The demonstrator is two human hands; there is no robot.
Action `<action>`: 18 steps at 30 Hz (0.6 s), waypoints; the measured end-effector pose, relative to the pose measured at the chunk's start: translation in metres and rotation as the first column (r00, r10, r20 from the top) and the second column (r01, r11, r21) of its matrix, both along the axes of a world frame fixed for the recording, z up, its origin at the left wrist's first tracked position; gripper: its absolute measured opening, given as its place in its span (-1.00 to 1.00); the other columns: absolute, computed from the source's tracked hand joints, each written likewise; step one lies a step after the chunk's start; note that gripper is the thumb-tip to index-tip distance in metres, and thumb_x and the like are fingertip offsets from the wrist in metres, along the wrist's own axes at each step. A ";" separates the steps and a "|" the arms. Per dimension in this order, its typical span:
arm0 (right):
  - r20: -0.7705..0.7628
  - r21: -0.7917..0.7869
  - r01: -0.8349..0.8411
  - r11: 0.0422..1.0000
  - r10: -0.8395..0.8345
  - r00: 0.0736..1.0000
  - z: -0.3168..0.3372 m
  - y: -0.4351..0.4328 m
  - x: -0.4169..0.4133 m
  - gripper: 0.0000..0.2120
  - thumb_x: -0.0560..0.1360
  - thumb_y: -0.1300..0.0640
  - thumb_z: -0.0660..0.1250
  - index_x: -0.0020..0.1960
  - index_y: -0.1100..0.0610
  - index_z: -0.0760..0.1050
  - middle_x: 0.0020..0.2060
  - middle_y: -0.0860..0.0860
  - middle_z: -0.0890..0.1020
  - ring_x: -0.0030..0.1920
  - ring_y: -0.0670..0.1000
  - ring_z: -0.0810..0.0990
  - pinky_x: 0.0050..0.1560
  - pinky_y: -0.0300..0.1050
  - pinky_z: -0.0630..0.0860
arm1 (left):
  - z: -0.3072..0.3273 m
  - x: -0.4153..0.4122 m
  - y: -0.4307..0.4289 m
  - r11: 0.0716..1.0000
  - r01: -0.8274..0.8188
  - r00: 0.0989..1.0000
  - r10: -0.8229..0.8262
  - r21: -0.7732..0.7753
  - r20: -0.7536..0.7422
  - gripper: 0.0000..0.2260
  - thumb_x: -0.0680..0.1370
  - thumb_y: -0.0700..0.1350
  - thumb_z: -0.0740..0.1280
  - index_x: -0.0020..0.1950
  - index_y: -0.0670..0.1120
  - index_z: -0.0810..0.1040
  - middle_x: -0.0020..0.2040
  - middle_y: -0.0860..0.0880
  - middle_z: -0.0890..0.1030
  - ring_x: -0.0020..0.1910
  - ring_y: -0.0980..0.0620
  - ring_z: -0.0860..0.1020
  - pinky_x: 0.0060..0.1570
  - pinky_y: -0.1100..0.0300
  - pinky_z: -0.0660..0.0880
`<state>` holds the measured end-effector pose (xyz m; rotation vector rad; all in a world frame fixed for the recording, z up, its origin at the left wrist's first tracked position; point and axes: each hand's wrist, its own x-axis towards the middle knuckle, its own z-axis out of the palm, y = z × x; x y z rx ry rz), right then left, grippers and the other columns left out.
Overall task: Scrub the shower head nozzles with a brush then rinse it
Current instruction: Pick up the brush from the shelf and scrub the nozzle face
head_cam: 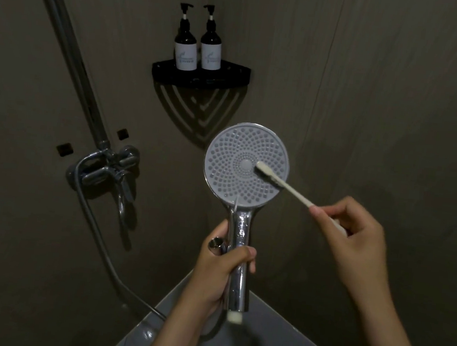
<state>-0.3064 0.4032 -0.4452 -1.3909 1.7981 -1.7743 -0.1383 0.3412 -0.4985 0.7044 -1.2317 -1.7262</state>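
A round shower head [232, 150] with a grey nozzle face points up toward me, on a chrome handle. My left hand [220, 267] grips that handle from the left, thumb across its front. My right hand [356, 234] pinches the end of a white toothbrush [285, 186]. The bristle end lies on the nozzle face just right of its centre. A thin stream of water hangs from the lower edge of the face.
A chrome mixer tap [109, 171] with a riser pipe is on the left wall, and its hose [105, 255] loops down toward the handle. Two dark pump bottles [198, 48] stand on a black corner shelf [203, 77]. A grey basin edge [275, 335] lies below my hands.
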 end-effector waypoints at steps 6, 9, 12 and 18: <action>0.009 -0.047 0.142 0.989 -0.142 0.990 -0.001 -0.001 -0.005 -0.85 0.47 0.12 0.36 -0.21 0.18 0.50 -0.34 0.02 0.57 -0.32 -0.04 0.51 -0.32 -0.10 0.44 | -0.001 -0.003 -0.001 1.000 0.017 1.000 -0.017 0.012 0.000 -0.64 0.30 -0.31 0.36 0.08 -0.07 0.57 -0.43 -0.04 0.46 -0.46 0.04 0.47 -0.42 0.25 0.44; 0.015 -0.079 0.175 0.981 -0.175 0.984 -0.003 -0.001 -0.006 -0.85 0.49 0.12 0.34 -0.20 0.18 0.49 -0.33 0.05 0.56 -0.33 0.04 0.50 -0.33 -0.02 0.43 | -0.001 -0.005 -0.002 1.000 0.015 1.000 -0.015 0.017 0.002 -0.63 0.30 -0.31 0.36 0.09 -0.09 0.56 -0.44 -0.02 0.46 -0.46 0.04 0.47 -0.43 0.24 0.44; 0.057 -0.090 0.179 0.980 -0.175 0.983 -0.003 -0.002 -0.013 -0.87 0.49 0.14 0.34 -0.20 0.17 0.48 -0.32 0.10 0.55 -0.33 0.07 0.48 -0.32 -0.07 0.42 | -0.001 -0.005 -0.003 1.000 0.006 1.000 -0.006 0.017 0.000 -0.67 0.29 -0.31 0.37 0.05 -0.16 0.53 -0.45 -0.05 0.45 -0.48 0.04 0.46 -0.46 0.25 0.43; 0.042 0.126 -0.229 0.965 0.225 0.973 0.001 0.000 -0.008 -0.82 0.38 0.13 0.41 -0.24 0.25 0.52 -0.37 0.25 0.49 -0.38 0.00 0.39 -0.35 -0.18 0.33 | 0.001 -0.006 -0.006 0.999 -0.027 1.000 0.027 0.021 -0.015 -0.72 0.18 -0.20 0.44 -0.14 -0.11 0.53 -0.45 -0.09 0.46 -0.51 0.04 0.46 -0.49 0.27 0.40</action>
